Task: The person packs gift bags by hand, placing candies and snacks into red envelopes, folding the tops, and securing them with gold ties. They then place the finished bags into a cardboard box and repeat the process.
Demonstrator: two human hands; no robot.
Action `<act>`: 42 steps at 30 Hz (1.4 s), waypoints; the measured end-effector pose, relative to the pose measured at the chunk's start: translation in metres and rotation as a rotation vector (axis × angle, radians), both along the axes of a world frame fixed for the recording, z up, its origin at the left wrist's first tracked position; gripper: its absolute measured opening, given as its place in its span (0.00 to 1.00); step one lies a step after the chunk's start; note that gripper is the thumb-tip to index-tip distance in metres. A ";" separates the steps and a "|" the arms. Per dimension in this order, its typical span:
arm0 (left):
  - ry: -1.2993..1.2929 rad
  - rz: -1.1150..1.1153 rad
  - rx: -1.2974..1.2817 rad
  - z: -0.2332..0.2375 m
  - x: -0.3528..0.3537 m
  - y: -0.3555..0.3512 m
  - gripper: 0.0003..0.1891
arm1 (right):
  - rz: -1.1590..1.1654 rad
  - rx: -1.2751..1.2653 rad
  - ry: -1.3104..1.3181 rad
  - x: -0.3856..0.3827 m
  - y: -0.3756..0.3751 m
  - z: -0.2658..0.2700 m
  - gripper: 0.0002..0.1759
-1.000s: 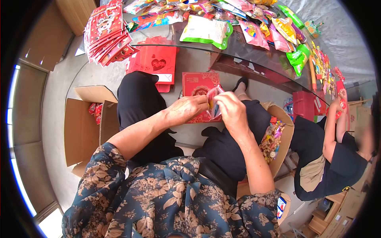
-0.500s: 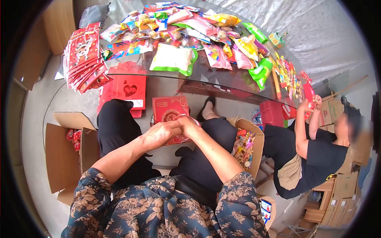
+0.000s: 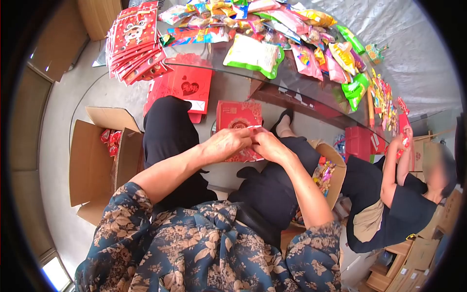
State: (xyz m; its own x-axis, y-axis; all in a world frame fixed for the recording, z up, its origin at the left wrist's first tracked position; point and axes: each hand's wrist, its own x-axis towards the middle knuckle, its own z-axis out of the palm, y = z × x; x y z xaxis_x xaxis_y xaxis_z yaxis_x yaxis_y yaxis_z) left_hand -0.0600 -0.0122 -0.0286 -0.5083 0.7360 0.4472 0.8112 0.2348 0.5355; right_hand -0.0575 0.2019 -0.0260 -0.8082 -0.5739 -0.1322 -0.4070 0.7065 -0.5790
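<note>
My left hand [image 3: 226, 143] and my right hand [image 3: 266, 145] meet above my lap, fingers pinched together on a small snack packet [image 3: 254, 128] of which only a thin light edge shows. Right below the hands a red gift box [image 3: 238, 118] lies on the floor between my knees. The packet's contents are hidden by my fingers.
A glass table [image 3: 292, 78] ahead carries many colourful snack packets and a stack of red bags [image 3: 134, 39]. An open cardboard box [image 3: 92, 160] stands at my left, another box of sweets [image 3: 328, 173] at my right. A seated person [image 3: 404, 194] works at the right.
One second ago the packet stood open and visible between my hands; now both hands have closed over it so only its edge shows. The view has swung about.
</note>
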 end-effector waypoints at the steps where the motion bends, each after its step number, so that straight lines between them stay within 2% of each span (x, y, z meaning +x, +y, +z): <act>1: 0.012 0.008 0.019 -0.001 -0.001 0.001 0.09 | -0.033 0.139 -0.235 -0.003 -0.002 0.028 0.10; 4: -0.010 0.037 -0.011 -0.003 -0.002 0.001 0.08 | -0.187 -0.258 -0.298 -0.001 0.019 0.052 0.10; 6: -0.048 0.046 0.009 0.006 0.000 0.000 0.08 | -0.292 -0.297 -0.202 -0.005 0.033 0.063 0.10; 8: -0.112 0.037 -0.022 0.007 0.001 -0.002 0.09 | -0.273 -0.212 -0.020 -0.007 0.048 0.068 0.10; 9: -0.111 0.057 -0.026 0.007 0.001 -0.001 0.09 | -0.355 -0.282 0.009 0.000 0.041 0.075 0.08; 14: -0.136 0.057 -0.031 0.007 0.002 -0.002 0.06 | -0.531 -0.037 0.229 0.017 0.017 0.049 0.15; 16: -0.128 0.041 -0.018 0.007 0.005 -0.004 0.06 | -0.478 0.043 0.189 0.015 0.018 0.030 0.12; 17: -0.117 0.035 -0.006 0.007 0.006 -0.003 0.06 | -0.474 0.079 0.275 0.014 0.018 0.021 0.07; 21: -0.102 0.044 -0.123 0.010 0.007 -0.011 0.05 | -0.459 -0.207 0.186 0.002 0.027 0.026 0.04; 23: -0.118 0.031 -0.089 0.004 0.007 -0.012 0.05 | -0.512 -0.351 0.177 -0.004 0.036 0.030 0.03; 26: -0.076 0.025 -0.161 0.005 0.002 -0.013 0.07 | -0.579 -0.528 0.319 -0.026 0.056 0.053 0.04; 30: -0.056 0.017 -0.137 0.001 0.000 -0.011 0.09 | -0.638 -0.307 0.682 -0.066 0.091 0.095 0.14; 32: -0.085 0.019 -0.108 0.000 -0.001 -0.010 0.09 | -0.662 -0.276 0.709 -0.091 0.102 0.102 0.18; 33: -0.095 0.023 -0.106 0.001 -0.001 -0.010 0.08 | -0.680 -0.207 0.655 -0.104 0.109 0.102 0.22; 36: -0.126 0.031 -0.099 0.003 -0.002 -0.007 0.08 | -0.641 0.039 0.787 -0.150 0.131 0.078 0.25; 37: -0.134 0.033 -0.096 0.002 -0.002 -0.007 0.08 | -0.654 0.014 0.649 -0.159 0.132 0.079 0.29; 42: -0.134 0.050 -0.082 0.002 -0.004 -0.008 0.08 | -0.710 0.111 0.570 -0.210 0.153 0.047 0.29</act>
